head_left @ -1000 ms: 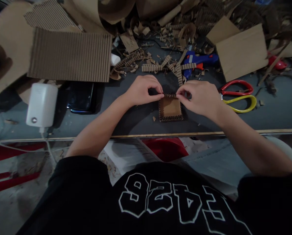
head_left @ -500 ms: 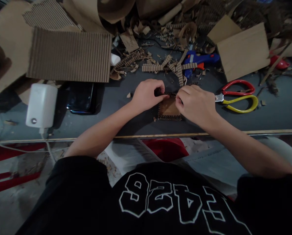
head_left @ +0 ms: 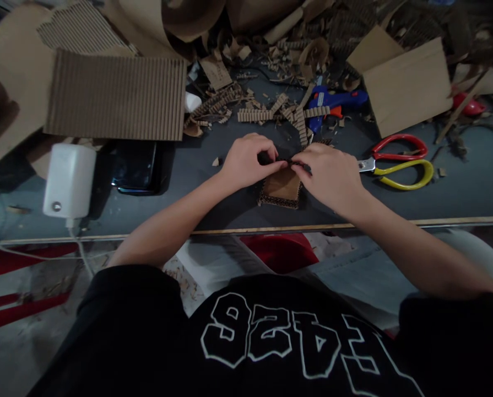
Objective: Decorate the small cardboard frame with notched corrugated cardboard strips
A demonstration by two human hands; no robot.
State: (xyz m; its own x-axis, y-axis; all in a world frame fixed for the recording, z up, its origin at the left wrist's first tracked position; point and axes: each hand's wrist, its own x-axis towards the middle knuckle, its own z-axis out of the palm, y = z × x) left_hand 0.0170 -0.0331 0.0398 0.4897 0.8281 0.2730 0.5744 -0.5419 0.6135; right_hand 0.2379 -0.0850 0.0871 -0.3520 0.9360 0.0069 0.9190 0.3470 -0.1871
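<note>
A small square cardboard piece (head_left: 282, 185) with a raised corrugated edging lies on the grey table near its front edge. My left hand (head_left: 248, 162) pinches its far rim from the left, thumb and fingers pressed at the edging. From the right, my right hand (head_left: 329, 172) pinches the same far rim, its fingertips close beside the left thumb. The fingers cover part of the far and right sides. Just right of my right hand are scissors (head_left: 399, 162) with one red and one yellow handle; their blades are hidden behind the hand.
A blue glue gun (head_left: 337, 101) lies beyond my hands among corrugated strips (head_left: 256, 114) and scraps. Corrugated sheet (head_left: 118, 96), a dark phone (head_left: 134, 165) and a white charger (head_left: 70, 179) with a cable are at left. Flat cardboard (head_left: 409, 85) lies at right.
The cardboard piece has turned and tilted slightly, its near side shifting left. My right fingertips have moved left along the far rim, closer to my left thumb.
</note>
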